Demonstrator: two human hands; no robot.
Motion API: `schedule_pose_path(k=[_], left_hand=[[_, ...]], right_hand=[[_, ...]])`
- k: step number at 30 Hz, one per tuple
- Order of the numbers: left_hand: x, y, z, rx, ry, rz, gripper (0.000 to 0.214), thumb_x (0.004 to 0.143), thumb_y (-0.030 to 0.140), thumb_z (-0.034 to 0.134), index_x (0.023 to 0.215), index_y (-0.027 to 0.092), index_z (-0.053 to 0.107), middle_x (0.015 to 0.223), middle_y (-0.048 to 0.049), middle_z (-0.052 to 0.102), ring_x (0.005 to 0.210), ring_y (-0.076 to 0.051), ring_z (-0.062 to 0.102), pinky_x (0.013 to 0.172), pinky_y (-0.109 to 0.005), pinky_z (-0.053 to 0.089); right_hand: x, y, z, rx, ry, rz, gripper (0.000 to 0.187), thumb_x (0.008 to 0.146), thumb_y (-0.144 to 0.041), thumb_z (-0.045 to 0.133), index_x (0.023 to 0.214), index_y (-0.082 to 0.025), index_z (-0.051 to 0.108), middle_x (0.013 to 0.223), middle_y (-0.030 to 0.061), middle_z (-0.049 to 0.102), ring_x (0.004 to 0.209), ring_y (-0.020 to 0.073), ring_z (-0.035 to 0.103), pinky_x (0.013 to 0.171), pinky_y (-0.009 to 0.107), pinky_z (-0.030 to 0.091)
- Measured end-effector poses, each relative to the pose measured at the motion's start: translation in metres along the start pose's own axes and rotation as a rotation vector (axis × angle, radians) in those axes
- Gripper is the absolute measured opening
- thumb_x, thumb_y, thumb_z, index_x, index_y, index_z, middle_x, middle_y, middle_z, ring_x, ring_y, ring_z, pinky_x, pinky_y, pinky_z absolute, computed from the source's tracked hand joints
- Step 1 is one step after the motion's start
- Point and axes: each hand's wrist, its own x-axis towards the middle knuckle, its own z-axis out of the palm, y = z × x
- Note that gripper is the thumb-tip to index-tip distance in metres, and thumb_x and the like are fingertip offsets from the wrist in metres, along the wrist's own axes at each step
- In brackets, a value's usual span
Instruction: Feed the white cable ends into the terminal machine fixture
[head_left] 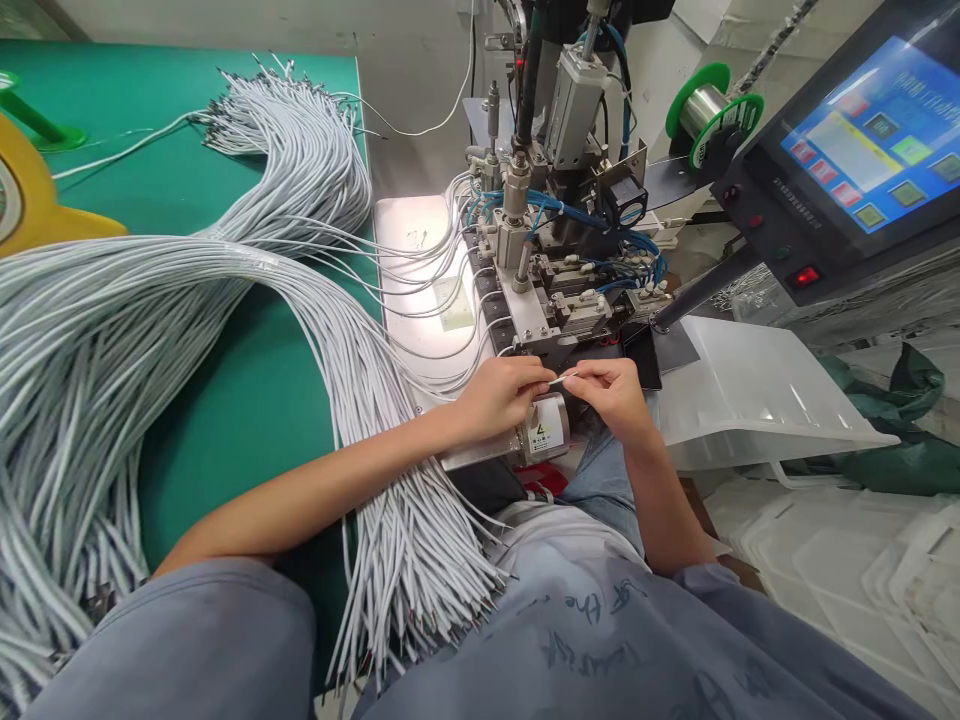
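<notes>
Between my two hands runs the end of a thin white cable point(559, 380), in front of a benchtop machine point(525, 290). My left hand point(504, 392) pinches the cable from the left. Fingertips of my right hand point(611, 392) close on its tip from the right; the tip itself is mostly hidden. Several white cables point(442, 350) lead into the machine's black feed blocks just beyond my left hand. Below my hands sits a silver motor housing point(546, 428) with a white and yellow label. A large bundle of white cables point(315, 290) passes under my left forearm.
A green-topped table point(247, 400) carries the cable bundles. To the right are a control screen point(881, 140), a solder wire spool point(709, 112) and a white plastic tray point(757, 390). A yellow object point(45, 200) stands at the left edge.
</notes>
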Motion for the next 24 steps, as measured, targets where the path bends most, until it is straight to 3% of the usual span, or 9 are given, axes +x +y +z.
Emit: schedule_pose_path(k=[5,8,10,14,16,20,24], left_hand=[[-0.001,0.001,0.003,-0.016,0.049,-0.017,0.017,0.084,0.014,0.052,0.087,0.015,0.068,0.068,-0.0008,0.063,0.06,-0.009,0.054,0.057,-0.019,0.04],[-0.002,-0.001,0.003,0.098,0.056,0.026,0.018,0.085,0.014,0.05,0.085,0.014,0.067,0.067,-0.0015,0.061,0.061,-0.01,0.054,0.056,-0.02,0.039],[-0.002,-0.002,0.0,0.277,0.034,0.093,0.021,0.084,0.01,0.046,0.088,0.013,0.066,0.069,-0.0032,0.06,0.064,-0.013,0.053,0.057,-0.023,0.038],[-0.001,-0.003,-0.004,0.538,-0.003,0.176,0.026,0.077,0.003,0.045,0.09,0.012,0.065,0.075,-0.0056,0.06,0.071,-0.016,0.051,0.059,-0.026,0.037],[-0.001,-0.003,-0.003,0.498,0.028,0.143,0.023,0.078,0.004,0.046,0.086,0.013,0.066,0.072,-0.0042,0.06,0.071,-0.016,0.05,0.058,-0.026,0.036],[0.0,-0.003,0.002,0.295,0.035,0.031,0.019,0.084,0.014,0.049,0.077,0.015,0.066,0.062,-0.001,0.058,0.064,-0.013,0.051,0.056,-0.023,0.036],[0.0,-0.006,0.004,0.312,-0.067,0.003,0.023,0.087,0.018,0.045,0.077,0.014,0.065,0.067,-0.0018,0.058,0.06,-0.011,0.052,0.053,-0.023,0.035]], right_hand=[[-0.009,0.008,0.026,0.121,0.195,0.009,0.016,0.068,-0.032,0.066,0.068,-0.017,0.072,0.056,0.0002,0.058,0.053,0.0118,0.047,0.05,0.026,0.039],[-0.012,0.008,0.03,0.023,0.291,-0.061,0.017,0.072,-0.031,0.063,0.07,-0.017,0.071,0.055,-0.0009,0.052,0.053,0.0112,0.045,0.052,0.026,0.039],[-0.011,0.006,0.026,-0.101,0.283,-0.11,0.017,0.074,-0.029,0.062,0.066,-0.016,0.069,0.05,-0.0036,0.042,0.05,0.0094,0.038,0.05,0.025,0.035],[-0.005,0.003,0.016,-0.179,0.122,-0.076,0.018,0.073,-0.026,0.061,0.06,-0.015,0.065,0.045,-0.0071,0.027,0.045,0.0069,0.027,0.046,0.024,0.028],[-0.003,0.005,0.019,-0.118,0.13,-0.057,0.017,0.071,-0.027,0.062,0.06,-0.015,0.065,0.044,-0.0065,0.033,0.045,0.0072,0.03,0.046,0.024,0.029],[-0.002,0.014,0.035,0.064,0.28,-0.036,0.016,0.069,-0.031,0.062,0.063,-0.016,0.066,0.056,-0.0001,0.057,0.053,0.0118,0.048,0.052,0.026,0.039],[-0.001,0.021,0.039,0.037,0.306,-0.012,0.018,0.07,-0.032,0.061,0.063,-0.016,0.066,0.052,-0.0013,0.053,0.05,0.0108,0.043,0.05,0.026,0.037]])
